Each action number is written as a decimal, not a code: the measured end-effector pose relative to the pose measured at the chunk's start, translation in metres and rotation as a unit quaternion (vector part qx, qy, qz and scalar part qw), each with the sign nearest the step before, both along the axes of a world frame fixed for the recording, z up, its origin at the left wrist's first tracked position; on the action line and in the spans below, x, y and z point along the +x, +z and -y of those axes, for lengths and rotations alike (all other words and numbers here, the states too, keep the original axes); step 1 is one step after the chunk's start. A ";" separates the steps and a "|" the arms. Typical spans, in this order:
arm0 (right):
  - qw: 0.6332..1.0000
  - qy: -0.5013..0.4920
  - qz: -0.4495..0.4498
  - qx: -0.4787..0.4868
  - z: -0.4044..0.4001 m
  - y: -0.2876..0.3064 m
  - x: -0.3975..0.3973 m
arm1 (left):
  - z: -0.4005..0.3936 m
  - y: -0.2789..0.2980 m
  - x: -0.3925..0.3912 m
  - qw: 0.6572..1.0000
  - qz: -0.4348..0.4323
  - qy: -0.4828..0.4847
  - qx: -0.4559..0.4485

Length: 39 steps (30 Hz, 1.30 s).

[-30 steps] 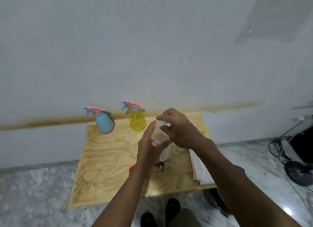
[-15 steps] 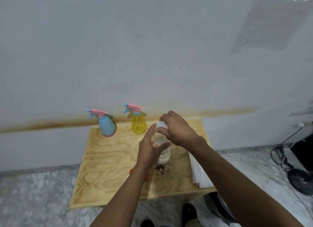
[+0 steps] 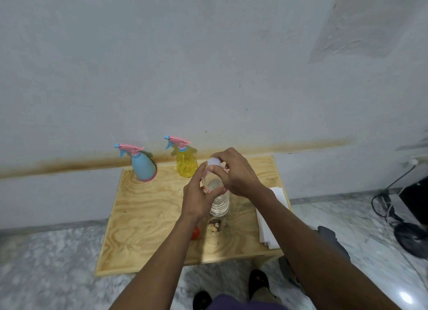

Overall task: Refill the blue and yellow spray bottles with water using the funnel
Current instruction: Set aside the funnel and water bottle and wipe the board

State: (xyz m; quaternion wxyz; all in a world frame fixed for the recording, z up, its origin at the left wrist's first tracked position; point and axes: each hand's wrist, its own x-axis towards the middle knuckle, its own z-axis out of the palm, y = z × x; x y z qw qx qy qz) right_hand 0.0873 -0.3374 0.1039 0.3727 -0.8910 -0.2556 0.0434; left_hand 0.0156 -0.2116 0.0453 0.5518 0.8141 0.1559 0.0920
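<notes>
- A clear water bottle [image 3: 219, 203] stands upright near the middle of the wooden table [image 3: 148, 217].
- The left hand [image 3: 196, 197] wraps around the bottle's upper body, fingers curled on it.
- The right hand [image 3: 238, 170] pinches the white cap [image 3: 214, 162] at the bottle's top.
- The blue spray bottle [image 3: 143, 167] stands at 10 o'clock from the water bottle, at the table's far edge; the yellow spray bottle [image 3: 185, 162] stands at 11 o'clock, just beside the hands.
- A red object [image 3: 195, 232], mostly hidden by the left forearm, lies at 7 o'clock; I cannot tell what it is.
- Folded white cloth [image 3: 268, 221] lies at 4 o'clock on the table's right edge.
</notes>
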 end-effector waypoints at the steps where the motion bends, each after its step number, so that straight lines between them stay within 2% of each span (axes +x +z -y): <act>1: 1.000 -0.009 0.005 0.008 0.000 -0.001 0.000 | 0.001 0.000 0.000 1.000 0.001 0.001 0.000; 7: 0.994 -0.086 0.039 0.061 -0.005 -0.014 -0.007 | 0.006 -0.002 0.001 1.000 0.014 0.013 0.001; 10: 0.989 -0.111 0.013 0.101 -0.007 -0.016 -0.009 | 0.005 0.000 0.001 1.000 0.016 0.014 -0.009; 14: 0.992 -0.065 0.000 0.106 -0.004 -0.020 -0.009 | 0.001 -0.001 -0.001 1.000 0.014 0.013 -0.021; 22: 0.989 -0.076 0.011 0.128 -0.010 -0.034 -0.008 | -0.003 -0.007 0.001 0.999 0.006 0.017 -0.039; 25: 0.984 -0.076 -0.021 0.157 -0.012 -0.030 -0.013 | -0.008 -0.006 0.001 0.999 -0.007 -0.001 -0.032; 29: 0.976 -0.100 -0.053 0.186 -0.015 -0.033 -0.019 | -0.033 -0.019 -0.017 0.998 -0.057 0.015 -0.029; 34: 0.975 -0.116 -0.041 0.187 -0.017 -0.046 -0.019 | -0.058 -0.062 -0.068 0.973 -0.144 0.178 -0.002; 39: 0.973 -0.121 -0.018 0.194 -0.021 -0.053 -0.018 | -0.047 -0.085 -0.081 0.953 -0.257 0.159 0.007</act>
